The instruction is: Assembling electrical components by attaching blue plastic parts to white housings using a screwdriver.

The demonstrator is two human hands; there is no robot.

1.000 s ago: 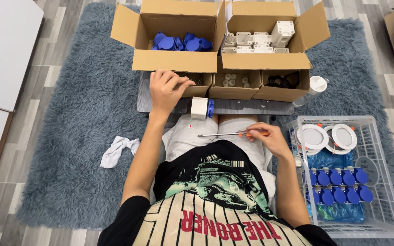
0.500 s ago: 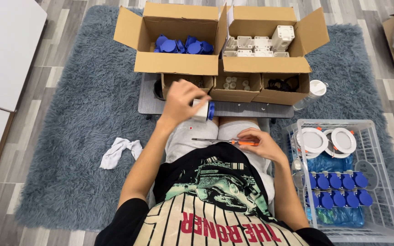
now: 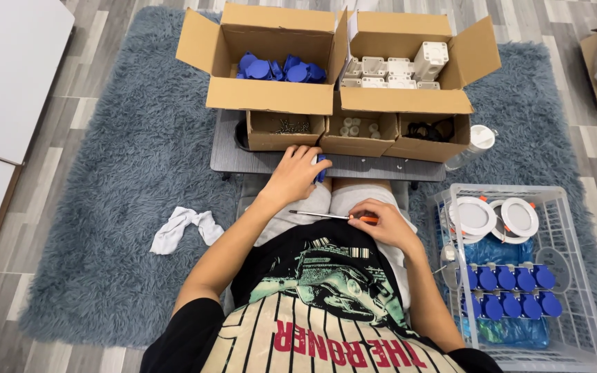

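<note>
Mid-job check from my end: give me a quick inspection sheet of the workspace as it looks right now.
Surface: grey low table on a shaggy grey-blue rug.
Job's things: small white-and-blue part at the table edge; screwdriver with orange handle.
Clutter: boxes of blue caps and white housings; three small boxes; white cloth; wire basket of finished pieces.
Hands: left hand on the part; right hand holds the screwdriver.
Cables: nothing seen.
Surroundings: wood-look floor, white panel.

Shaggy grey pile rug (image 3: 105, 207), matt cardboard boxes (image 3: 271, 103), glossy white plastic basket (image 3: 575, 276)
</note>
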